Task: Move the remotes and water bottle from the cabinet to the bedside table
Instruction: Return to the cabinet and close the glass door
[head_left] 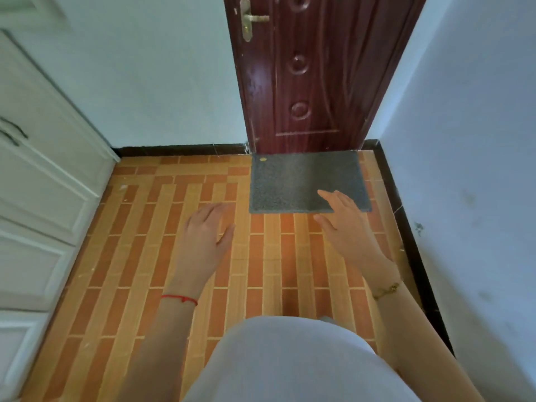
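My left hand [204,232] hangs over the orange tiled floor, fingers loosely apart and holding nothing; a red string circles its wrist. My right hand [343,220] reaches forward over the near edge of the grey doormat, fingers spread and empty, with a gold bracelet on its wrist. A white cabinet [43,169] with panelled doors and dark handles runs along the left edge of the view. No remote, water bottle or bedside table is in view.
A dark red wooden door [313,71] with a brass handle stands shut straight ahead. A grey doormat [290,181] lies before it. Pale walls close in on the right and behind the cabinet, with black skirting [406,227] along the floor.
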`<action>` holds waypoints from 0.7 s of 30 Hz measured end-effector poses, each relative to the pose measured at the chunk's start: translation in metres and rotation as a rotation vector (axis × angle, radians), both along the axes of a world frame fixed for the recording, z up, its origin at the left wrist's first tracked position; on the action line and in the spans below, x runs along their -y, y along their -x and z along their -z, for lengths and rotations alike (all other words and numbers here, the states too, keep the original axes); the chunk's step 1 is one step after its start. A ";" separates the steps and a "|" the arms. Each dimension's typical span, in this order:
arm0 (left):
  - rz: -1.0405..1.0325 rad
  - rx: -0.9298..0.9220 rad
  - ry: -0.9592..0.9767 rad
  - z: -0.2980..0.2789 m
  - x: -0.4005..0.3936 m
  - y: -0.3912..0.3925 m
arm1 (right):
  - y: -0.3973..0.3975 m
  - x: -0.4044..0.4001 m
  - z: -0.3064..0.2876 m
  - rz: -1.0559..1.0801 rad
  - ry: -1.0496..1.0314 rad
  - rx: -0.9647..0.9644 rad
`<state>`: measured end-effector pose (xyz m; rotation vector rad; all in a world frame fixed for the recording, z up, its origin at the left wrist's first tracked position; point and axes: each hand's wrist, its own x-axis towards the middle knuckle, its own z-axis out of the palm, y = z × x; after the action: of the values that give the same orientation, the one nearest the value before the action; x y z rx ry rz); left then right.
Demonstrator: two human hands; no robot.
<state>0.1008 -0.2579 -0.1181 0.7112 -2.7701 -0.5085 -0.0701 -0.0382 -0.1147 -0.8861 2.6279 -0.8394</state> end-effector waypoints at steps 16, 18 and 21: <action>-0.430 -0.020 -0.057 0.014 0.157 0.049 | 0.120 0.242 0.011 -0.435 0.002 0.016; -0.482 -0.031 -0.044 0.011 0.184 0.066 | 0.143 0.281 0.006 -0.499 0.010 -0.012; -0.552 -0.056 -0.029 0.006 0.227 0.093 | 0.177 0.341 -0.005 -0.579 0.016 -0.026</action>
<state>0.0082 -0.4849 -0.1237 1.3785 -2.3650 -0.4372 -0.2475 -0.3791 -0.1095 -1.5575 2.1842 -0.6883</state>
